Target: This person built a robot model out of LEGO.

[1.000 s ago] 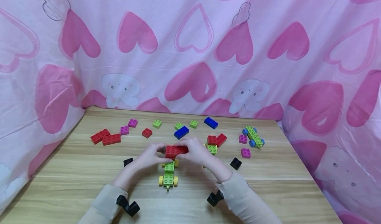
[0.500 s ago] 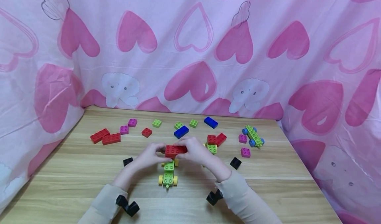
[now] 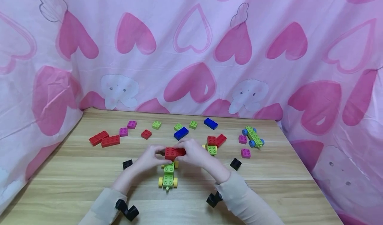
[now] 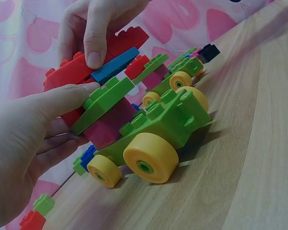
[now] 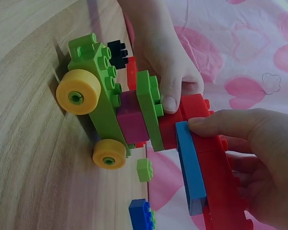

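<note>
A toy brick car stands between my hands: a green wheeled base (image 4: 149, 124) with yellow wheels, a magenta brick (image 5: 131, 116), a green plate (image 5: 150, 110) and red bricks (image 3: 173, 153) stacked on top. A blue brick (image 5: 190, 167) lies under the overhanging red bricks. My left hand (image 3: 152, 156) grips the stack at the lower red brick (image 5: 169, 129), its thumb beside the green plate. With thumb and fingers, my right hand (image 3: 195, 152) pinches the upper red bricks; in the right wrist view the thumb presses near the blue brick. Some of the left fingers are hidden.
Behind my right hand stands another green car with yellow wheels (image 3: 211, 150). A green base with blue wheels (image 3: 253, 137) sits at the right. Loose red (image 3: 110, 141), blue (image 3: 181, 133), magenta (image 3: 245, 153) and black bricks (image 3: 235, 164) lie around. A heart-patterned curtain (image 3: 191, 85) hangs behind the table.
The head view has shifted slightly. Both hands keep nearly the same hold on the red bricks.
</note>
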A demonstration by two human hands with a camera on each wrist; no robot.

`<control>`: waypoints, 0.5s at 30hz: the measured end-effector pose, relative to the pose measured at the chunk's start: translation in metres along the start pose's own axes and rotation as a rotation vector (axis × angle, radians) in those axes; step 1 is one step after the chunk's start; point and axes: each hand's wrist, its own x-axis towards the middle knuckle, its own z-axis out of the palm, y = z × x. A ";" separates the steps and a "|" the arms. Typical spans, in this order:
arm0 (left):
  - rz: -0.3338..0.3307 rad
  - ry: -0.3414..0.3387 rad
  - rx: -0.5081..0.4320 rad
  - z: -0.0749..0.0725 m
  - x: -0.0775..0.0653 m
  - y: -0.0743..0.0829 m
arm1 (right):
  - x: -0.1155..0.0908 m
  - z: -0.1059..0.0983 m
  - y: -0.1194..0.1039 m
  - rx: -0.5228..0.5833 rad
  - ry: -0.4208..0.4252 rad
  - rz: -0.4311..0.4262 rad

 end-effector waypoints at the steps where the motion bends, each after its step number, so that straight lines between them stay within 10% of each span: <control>1: 0.001 0.000 -0.001 0.000 -0.001 0.000 | 0.000 0.000 0.000 0.001 0.001 0.000; 15: 0.019 0.000 0.004 0.000 -0.001 0.000 | 0.001 0.003 -0.003 -0.005 0.029 0.001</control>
